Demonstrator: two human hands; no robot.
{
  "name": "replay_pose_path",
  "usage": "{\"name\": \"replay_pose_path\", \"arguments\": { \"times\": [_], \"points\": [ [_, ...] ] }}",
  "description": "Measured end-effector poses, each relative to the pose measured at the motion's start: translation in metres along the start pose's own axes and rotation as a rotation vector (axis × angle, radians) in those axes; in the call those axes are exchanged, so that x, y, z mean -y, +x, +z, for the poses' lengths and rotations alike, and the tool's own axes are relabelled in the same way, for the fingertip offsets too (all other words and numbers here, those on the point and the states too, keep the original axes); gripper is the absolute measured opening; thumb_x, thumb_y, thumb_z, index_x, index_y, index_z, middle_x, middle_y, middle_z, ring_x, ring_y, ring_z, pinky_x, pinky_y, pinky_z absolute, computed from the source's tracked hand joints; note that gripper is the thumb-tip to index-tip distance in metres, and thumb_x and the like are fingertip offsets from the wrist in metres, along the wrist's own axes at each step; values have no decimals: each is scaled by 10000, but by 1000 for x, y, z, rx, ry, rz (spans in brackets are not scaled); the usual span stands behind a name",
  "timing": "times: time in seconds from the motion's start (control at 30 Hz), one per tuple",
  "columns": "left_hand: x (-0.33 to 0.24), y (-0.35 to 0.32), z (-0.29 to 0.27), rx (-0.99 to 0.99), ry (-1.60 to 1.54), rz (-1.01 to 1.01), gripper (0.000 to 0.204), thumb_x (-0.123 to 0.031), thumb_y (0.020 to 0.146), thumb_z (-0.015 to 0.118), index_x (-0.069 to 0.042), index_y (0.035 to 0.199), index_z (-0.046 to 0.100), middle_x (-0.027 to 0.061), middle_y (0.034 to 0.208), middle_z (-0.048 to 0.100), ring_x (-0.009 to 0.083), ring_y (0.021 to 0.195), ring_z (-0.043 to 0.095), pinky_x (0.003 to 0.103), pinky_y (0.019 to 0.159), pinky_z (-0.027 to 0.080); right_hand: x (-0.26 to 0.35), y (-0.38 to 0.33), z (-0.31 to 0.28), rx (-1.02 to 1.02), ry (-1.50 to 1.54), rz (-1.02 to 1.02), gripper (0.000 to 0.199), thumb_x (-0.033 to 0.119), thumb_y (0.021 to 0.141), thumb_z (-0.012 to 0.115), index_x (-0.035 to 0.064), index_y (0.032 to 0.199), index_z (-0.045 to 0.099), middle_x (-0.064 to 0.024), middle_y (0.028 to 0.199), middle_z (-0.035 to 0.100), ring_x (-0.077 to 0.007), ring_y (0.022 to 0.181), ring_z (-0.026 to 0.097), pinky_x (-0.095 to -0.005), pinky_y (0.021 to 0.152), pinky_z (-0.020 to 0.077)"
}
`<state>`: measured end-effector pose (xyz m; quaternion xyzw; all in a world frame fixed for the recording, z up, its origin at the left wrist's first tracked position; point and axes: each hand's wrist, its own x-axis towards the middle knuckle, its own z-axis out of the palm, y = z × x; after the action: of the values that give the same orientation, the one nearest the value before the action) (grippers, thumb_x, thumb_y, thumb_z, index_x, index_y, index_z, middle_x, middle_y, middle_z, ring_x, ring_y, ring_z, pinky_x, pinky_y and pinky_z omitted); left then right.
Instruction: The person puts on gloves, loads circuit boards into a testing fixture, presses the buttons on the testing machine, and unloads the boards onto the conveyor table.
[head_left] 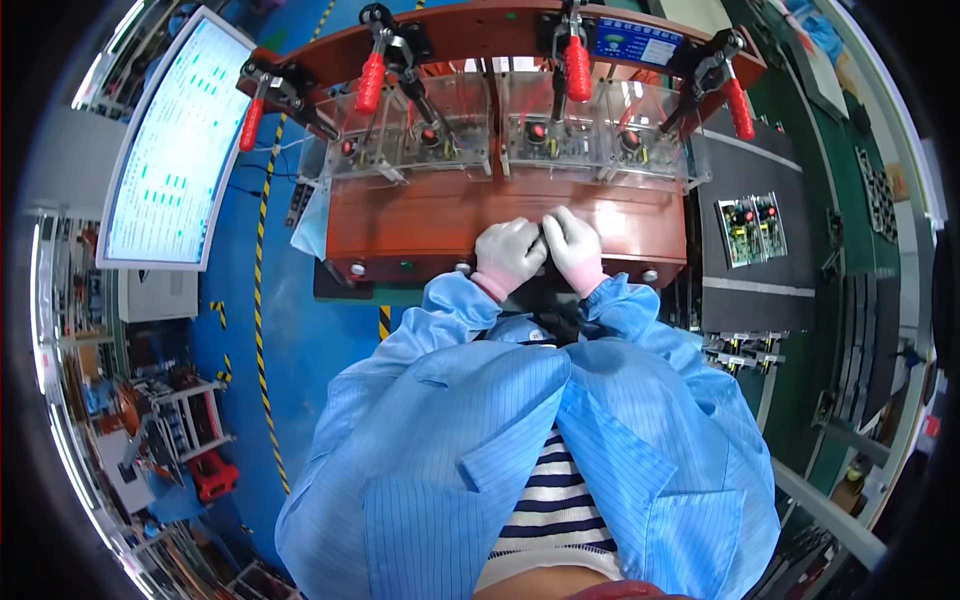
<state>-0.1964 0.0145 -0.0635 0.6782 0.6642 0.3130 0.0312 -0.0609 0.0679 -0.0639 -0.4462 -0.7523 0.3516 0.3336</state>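
My white-gloved left hand (pixel 511 252) and right hand (pixel 574 245) rest side by side at the front edge of a reddish-brown test fixture (pixel 410 220). Both are curled closed, thumbs toward each other, and nothing shows in them; the palms are hidden. Behind them on the fixture stand clear plastic covers (pixel 465 150) with circuit boards (pixel 540 148) beneath. Several toggle clamps with red handles (pixel 577 70) hang from the top bar (pixel 480 20), their rods reaching down to the covers.
A lit monitor (pixel 165 150) stands at the left. To the right, two joined circuit boards (pixel 752 230) lie on a dark mat (pixel 750 305), with more boards (pixel 745 350) nearer me. Blue floor (pixel 310 350) with a yellow-black striped line (pixel 262 300) shows at left.
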Motion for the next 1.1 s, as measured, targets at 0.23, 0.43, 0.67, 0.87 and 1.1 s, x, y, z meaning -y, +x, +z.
{"name": "replay_pose_path", "arguments": {
  "times": [0.23, 0.43, 0.67, 0.87, 1.1],
  "points": [
    [5, 3, -4, 29, 22, 0, 237, -293, 786, 588, -66, 718, 598, 101, 715, 614, 349, 608, 574, 426, 552, 430, 7, 1, 4, -69, -43, -4, 188, 250, 905, 564, 67, 895, 608, -121, 762, 657, -337, 669, 604, -395, 624, 465],
    [4, 2, -5, 41, 41, 13, 226, -285, 785, 593, -69, 719, 604, 99, 719, 627, 352, 597, 578, 427, 540, 432, 5, -2, 7, -95, -67, -20, 182, 244, 900, 568, 68, 871, 602, -123, 742, 648, -341, 651, 593, -405, 614, 458],
    [5, 0, -6, 66, 57, 4, 215, -289, 789, 594, -83, 731, 614, 89, 724, 626, 346, 609, 585, 427, 551, 448, 14, -2, 3, -90, -91, -28, 178, 243, 899, 568, 73, 864, 604, -119, 731, 644, -336, 647, 594, -393, 612, 461],
    [8, 0, -2, 58, 53, 55, 179, -269, 783, 616, -98, 734, 604, 81, 708, 606, 340, 588, 568, 427, 533, 429, 12, -1, 3, -168, -94, -138, 163, 246, 896, 572, 93, 851, 602, -91, 729, 634, -310, 652, 600, -378, 610, 469],
    [12, 0, 4, 7, 27, 85, 235, -297, 810, 604, -79, 725, 585, 87, 676, 586, 347, 565, 536, 432, 514, 391, 6, 1, 3, -148, -95, -132, 149, 216, 897, 572, 83, 831, 579, -97, 705, 603, -314, 635, 575, -370, 606, 455]
  ]
}}
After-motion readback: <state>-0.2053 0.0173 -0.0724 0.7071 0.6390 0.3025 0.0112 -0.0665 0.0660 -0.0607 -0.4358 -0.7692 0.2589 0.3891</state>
